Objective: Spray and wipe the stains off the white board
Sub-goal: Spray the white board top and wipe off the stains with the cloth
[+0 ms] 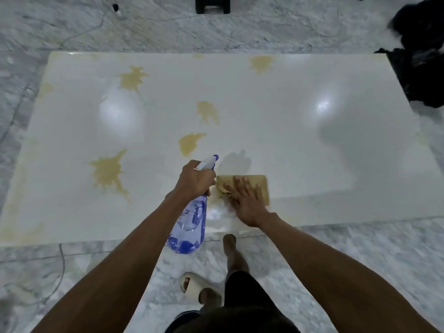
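Left hand [195, 179]: gripping spray bottle [189, 224] by its neck, nozzle pointing far-right.
Right hand [247, 200]: fingers lying flat, pressing cloth [260, 186] on white board [288, 140], just right of the bottle.
Stains [108, 173]: lying left and far.

White board [276, 131] with yellow-brown splat stains [107, 173]; translucent blue spray bottle [189, 224]; tan cloth [260, 186]; grey-veined marble floor [360, 255].

The board [240, 111] under me was glossy and smooth, throwing back lamp glare. My bottle [191, 222] was clear blue-tinted plastic. The cloth [262, 186] looked soft and matt. The floor [312, 248] was polished veined marble.
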